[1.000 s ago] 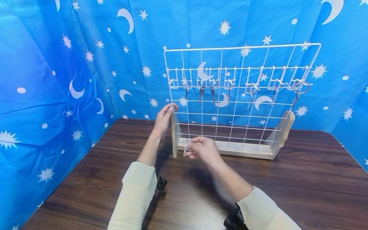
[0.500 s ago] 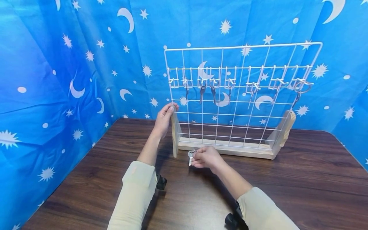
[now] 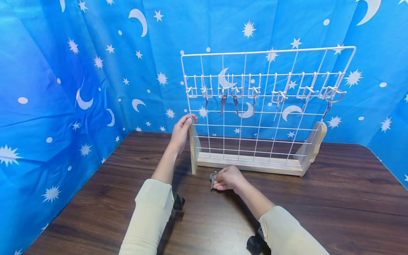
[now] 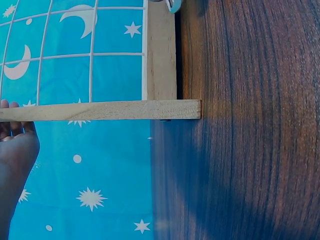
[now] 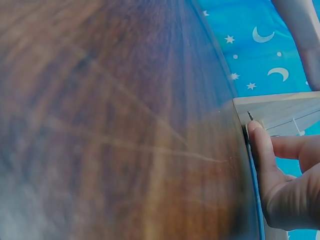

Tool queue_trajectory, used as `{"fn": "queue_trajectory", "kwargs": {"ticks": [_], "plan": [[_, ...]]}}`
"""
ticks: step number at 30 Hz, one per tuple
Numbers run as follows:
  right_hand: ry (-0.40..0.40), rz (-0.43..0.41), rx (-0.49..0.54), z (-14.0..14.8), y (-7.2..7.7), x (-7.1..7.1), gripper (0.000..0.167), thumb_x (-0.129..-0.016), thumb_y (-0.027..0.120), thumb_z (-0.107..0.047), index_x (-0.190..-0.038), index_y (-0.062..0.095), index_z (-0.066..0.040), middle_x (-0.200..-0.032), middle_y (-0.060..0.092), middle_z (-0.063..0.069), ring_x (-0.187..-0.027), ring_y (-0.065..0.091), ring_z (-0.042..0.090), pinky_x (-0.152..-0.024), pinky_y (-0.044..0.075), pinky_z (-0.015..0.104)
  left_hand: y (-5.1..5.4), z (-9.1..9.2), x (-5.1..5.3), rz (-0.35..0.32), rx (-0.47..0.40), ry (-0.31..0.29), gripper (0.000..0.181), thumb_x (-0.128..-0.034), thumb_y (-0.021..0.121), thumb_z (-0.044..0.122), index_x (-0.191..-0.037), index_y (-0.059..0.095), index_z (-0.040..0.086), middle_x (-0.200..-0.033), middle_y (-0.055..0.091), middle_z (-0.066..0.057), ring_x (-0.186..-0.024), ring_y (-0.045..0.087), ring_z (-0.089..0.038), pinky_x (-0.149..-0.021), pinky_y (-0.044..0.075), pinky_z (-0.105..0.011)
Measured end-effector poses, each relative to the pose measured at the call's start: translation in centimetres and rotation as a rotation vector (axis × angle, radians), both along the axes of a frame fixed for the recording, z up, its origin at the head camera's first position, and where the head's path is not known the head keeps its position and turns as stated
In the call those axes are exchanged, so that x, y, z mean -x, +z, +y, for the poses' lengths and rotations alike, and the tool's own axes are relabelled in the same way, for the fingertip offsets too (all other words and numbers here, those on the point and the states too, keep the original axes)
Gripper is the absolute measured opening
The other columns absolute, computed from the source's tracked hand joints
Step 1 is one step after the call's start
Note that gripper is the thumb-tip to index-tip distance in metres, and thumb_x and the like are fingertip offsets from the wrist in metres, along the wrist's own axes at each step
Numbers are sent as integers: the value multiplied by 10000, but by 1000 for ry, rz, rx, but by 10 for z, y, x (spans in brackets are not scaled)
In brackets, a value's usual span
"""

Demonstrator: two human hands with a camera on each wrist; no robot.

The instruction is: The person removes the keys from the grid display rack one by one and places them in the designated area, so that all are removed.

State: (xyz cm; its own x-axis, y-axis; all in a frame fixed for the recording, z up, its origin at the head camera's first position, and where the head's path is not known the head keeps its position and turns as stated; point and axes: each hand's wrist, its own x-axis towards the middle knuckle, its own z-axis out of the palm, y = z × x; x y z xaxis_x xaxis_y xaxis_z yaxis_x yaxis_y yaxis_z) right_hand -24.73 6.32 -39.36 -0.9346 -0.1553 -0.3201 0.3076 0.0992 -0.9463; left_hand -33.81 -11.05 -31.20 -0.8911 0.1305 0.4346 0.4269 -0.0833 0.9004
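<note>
In the head view, the right hand (image 3: 229, 178) is pinching a small key (image 3: 212, 180) between thumb and fingers, narrow-set, low over the worktop (image 3: 127, 177) in front of the rack's wooden base (image 3: 248, 165); whether the key is touching the worktop, I cannot tell. The left hand (image 3: 180, 134) is gripping the top of the wooden side panel (image 3: 193, 152), while other keys (image 3: 224, 102) are hanging from hooks on the wire grid (image 3: 267, 52). The step in hand seems to be handling this one key while steadying the rack; moving it from here would call for holding that pinch and keeping the rack still.

In the left wrist view, the left hand's fingers are reaching behind the panel, and a shiny piece is showing at the top edge, too cropped to identify.

In the right wrist view, the thumb and a finger are closing together near the base, with a thin dark tip, possibly the key's, protruding past the thumb.
</note>
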Motion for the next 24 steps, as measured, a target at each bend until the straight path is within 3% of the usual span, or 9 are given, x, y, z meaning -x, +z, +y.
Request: {"fn": "queue_trajectory", "kwargs": {"ticks": [24], "plan": [[5,-25,-154,-1,-3,1,63,-839,534,40,-779,545,54,-536,579,90,-422,562,104,-452,506,217,-1,-1,0,15,15,-2,339,-1005,369,128,-1229,465,-107,-1245,486,-293,-1184,471,-283,-1027,326,-307]]}}
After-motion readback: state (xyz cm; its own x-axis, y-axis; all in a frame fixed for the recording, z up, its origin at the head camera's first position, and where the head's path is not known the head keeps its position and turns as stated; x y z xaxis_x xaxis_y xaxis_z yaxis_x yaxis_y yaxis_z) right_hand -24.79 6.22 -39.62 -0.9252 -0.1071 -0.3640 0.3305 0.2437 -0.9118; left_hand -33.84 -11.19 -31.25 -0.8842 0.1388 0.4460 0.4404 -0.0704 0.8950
